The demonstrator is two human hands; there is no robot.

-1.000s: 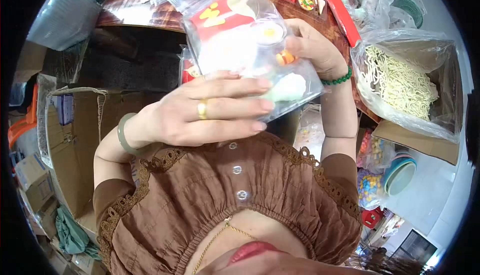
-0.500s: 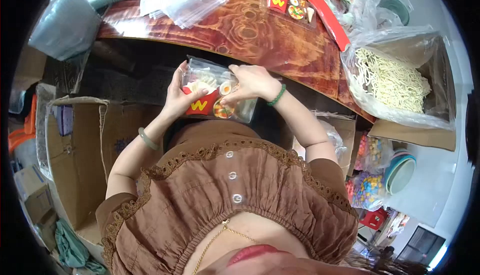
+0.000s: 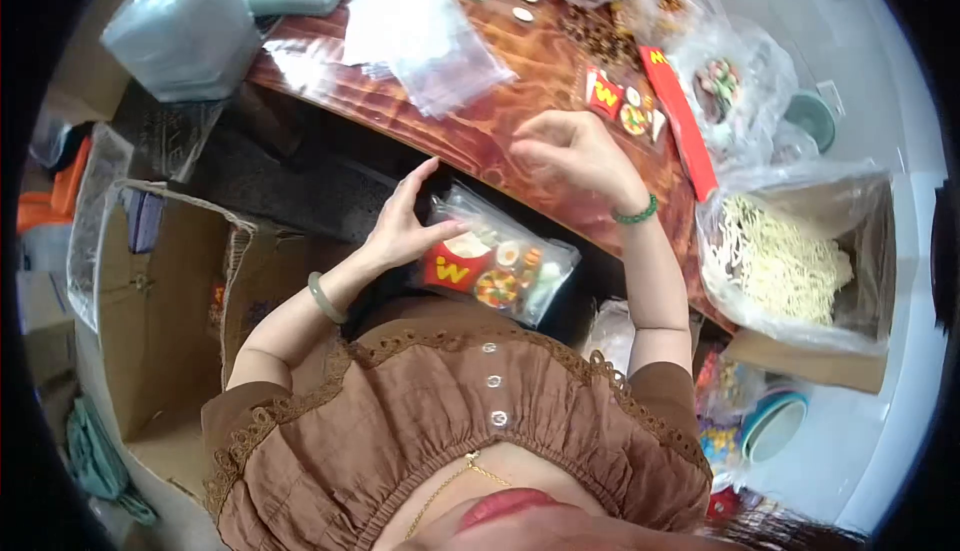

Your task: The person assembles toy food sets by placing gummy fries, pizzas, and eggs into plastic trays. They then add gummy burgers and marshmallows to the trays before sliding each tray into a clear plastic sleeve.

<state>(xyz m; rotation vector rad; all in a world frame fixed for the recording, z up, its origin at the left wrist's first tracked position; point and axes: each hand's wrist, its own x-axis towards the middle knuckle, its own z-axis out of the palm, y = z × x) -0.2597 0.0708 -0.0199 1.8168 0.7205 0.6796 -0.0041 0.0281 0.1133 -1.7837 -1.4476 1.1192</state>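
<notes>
A clear plastic bag [image 3: 545,276] lies at the lap below the table edge, with a red fries packet [image 3: 450,269], a fried egg piece and a round pizza-like piece [image 3: 497,288] showing in it. My left hand [image 3: 408,226] rests at the bag's upper left, thumb over it and fingers spread. Over the table's front part is my right hand [image 3: 575,156], away from the bag, its fingers curved and blurred; whether anything is between them is hidden. Behind it on the table sits a similar filled bag [image 3: 622,106].
Flat clear bags [image 3: 425,46] and stacked plastic trays [image 3: 185,36] are at the table's left. A long red strip [image 3: 680,126] lies right, beside a lined box of cream strands [image 3: 780,261]. Below left stands an open cardboard box [image 3: 175,321].
My right hand has left the bag and risen over the table. My left hand has opened wider at the bag's side. The camera view has shifted, showing more of the table's back.
</notes>
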